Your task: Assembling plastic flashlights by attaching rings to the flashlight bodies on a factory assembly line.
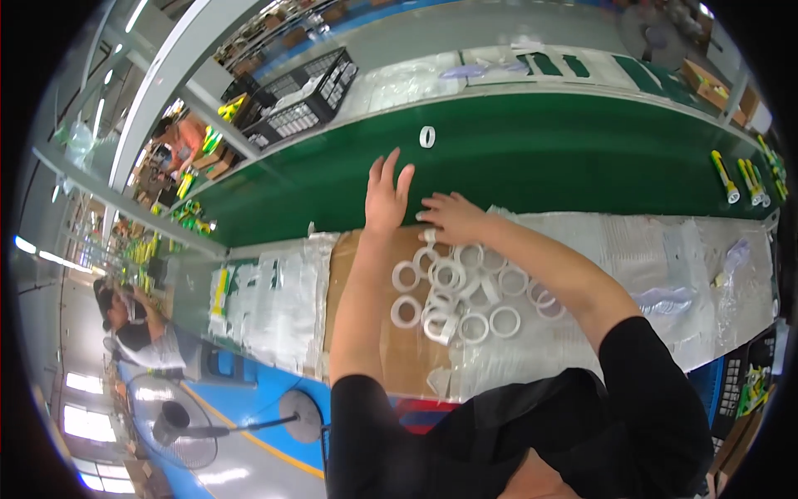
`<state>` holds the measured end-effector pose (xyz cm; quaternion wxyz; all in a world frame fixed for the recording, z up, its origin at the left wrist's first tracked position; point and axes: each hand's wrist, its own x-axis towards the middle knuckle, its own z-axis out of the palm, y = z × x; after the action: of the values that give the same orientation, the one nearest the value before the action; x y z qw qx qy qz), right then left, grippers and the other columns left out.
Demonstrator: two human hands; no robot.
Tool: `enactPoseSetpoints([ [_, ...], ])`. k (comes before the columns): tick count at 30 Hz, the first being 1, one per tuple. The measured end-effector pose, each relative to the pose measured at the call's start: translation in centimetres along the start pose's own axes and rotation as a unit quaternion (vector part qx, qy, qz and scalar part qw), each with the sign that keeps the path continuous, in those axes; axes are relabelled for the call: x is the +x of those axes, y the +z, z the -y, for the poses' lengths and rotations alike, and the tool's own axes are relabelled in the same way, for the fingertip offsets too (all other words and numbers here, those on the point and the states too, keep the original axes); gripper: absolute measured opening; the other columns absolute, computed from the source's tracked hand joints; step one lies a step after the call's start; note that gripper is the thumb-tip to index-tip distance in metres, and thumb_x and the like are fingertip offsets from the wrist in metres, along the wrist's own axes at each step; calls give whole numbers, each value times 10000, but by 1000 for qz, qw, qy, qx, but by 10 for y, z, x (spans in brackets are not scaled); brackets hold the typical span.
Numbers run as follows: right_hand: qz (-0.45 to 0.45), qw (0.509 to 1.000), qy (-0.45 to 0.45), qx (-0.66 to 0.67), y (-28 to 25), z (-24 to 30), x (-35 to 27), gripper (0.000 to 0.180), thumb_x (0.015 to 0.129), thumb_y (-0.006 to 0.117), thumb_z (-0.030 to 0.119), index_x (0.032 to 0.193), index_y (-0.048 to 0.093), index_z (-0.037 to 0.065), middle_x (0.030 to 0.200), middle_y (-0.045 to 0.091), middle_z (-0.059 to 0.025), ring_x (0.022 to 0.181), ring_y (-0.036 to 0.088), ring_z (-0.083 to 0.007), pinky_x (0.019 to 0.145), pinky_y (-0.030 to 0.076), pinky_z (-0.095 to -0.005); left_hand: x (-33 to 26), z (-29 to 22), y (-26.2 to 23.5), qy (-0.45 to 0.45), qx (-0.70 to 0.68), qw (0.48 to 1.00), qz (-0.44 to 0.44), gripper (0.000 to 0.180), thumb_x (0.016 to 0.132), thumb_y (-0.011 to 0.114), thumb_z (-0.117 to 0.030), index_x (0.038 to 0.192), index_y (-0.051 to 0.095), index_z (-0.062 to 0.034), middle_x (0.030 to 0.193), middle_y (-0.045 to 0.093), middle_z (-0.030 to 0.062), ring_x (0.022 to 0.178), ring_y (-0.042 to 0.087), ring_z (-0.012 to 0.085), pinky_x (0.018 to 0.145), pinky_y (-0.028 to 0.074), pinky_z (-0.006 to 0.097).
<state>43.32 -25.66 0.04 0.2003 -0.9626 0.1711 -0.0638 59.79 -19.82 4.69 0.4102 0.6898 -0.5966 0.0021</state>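
Note:
My left hand (386, 200) reaches over the green conveyor belt (515, 141), its fingers apart and nothing in them. Beyond its fingertips a single white ring (427, 137) stands on edge on the belt. At the belt's near edge my right hand (454, 219) is stretched to the left with spread fingers. Just below that hand is another white ring (430, 236); whether they touch I cannot tell. Several more white rings (474, 328) lie loosely heaped in front of me, partly on a brown cardboard sheet (356, 291) and partly on a white covering. My right forearm passes over some of them.
Yellow-and-green flashlights (725, 176) lie at the belt's right end. A black crate (312, 100) stands beyond the belt at the left, near a metal frame post (220, 125). A fan (174, 424) stands on the floor. Two people (137, 320) are off to the left.

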Motion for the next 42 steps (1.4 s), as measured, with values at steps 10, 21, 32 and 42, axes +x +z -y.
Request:
enactPoseSetpoints([
  [10, -193, 979, 41, 46, -57, -61, -112, 509, 867, 670, 357, 1247, 557, 37, 1338, 502, -215, 1252, 473, -375, 1043, 385, -445, 188, 60, 204, 144, -9, 985, 100, 299, 913, 615, -327, 1160, 622, -159, 1208, 570, 106, 1082, 553, 344, 939, 440, 429],
  [21, -108, 988, 58, 89, -32, -21, -120, 566, 893, 644, 369, 1288, 514, -15, 1440, 397, -226, 1339, 375, -382, 1083, 356, -423, 33, 23, 64, 54, -99, 975, 190, 186, 840, 741, -209, 866, 681, -36, 991, 659, 103, 837, 628, 192, 712, 502, 312],
  [32, -60, 990, -2, 130, -29, 45, -150, 565, 900, 624, 392, 1293, 516, 2, 1449, 390, -215, 1304, 421, -361, 1050, 388, -406, -84, -7, -17, 33, -140, 967, 209, 201, 844, 741, -173, 876, 649, 2, 1060, 598, 106, 664, 590, 94, 600, 473, 224],
  [42, -139, 975, 93, 145, -26, 26, -178, 450, 983, 484, 329, 1301, 512, 11, 1337, 518, -193, 1159, 551, -334, 992, 429, -412, -99, -34, -22, 77, -67, 982, 162, 203, 864, 728, -196, 865, 697, 4, 694, 587, 45, 593, 530, 124, 558, 422, 265],
])
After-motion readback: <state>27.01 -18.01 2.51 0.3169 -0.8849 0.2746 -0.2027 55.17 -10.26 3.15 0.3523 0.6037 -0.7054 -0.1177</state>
